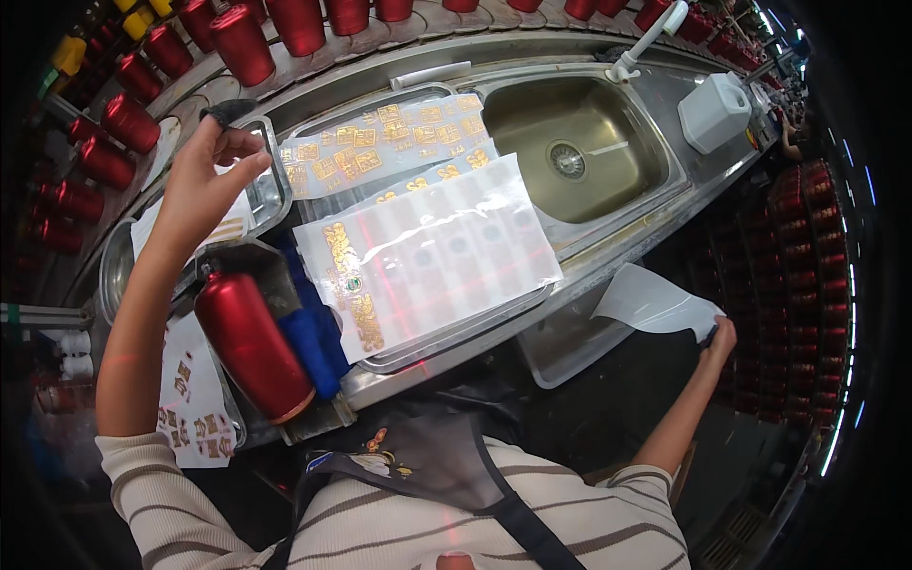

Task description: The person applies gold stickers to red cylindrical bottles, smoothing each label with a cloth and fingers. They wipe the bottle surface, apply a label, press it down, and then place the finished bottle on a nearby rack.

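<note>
My left hand is raised over the metal trays at the left, fingers bent and apart, with a dark cover on a fingertip and nothing visible between them. Out to the right, my right hand grips the corner of a whitish sheet, which droops over a translucent plastic bin. A glossy red bottle lies tilted in a holder below my left hand, beside a blue cloth. Centrally, a large translucent decal sheet with gold ornaments at its left side rests across a metal tray.
Behind it lies another sheet with gold decals. A steel sink with a white faucet and a white jug stand beyond. Red bottles line a slatted conveyor; more stacked red bottles fill the right.
</note>
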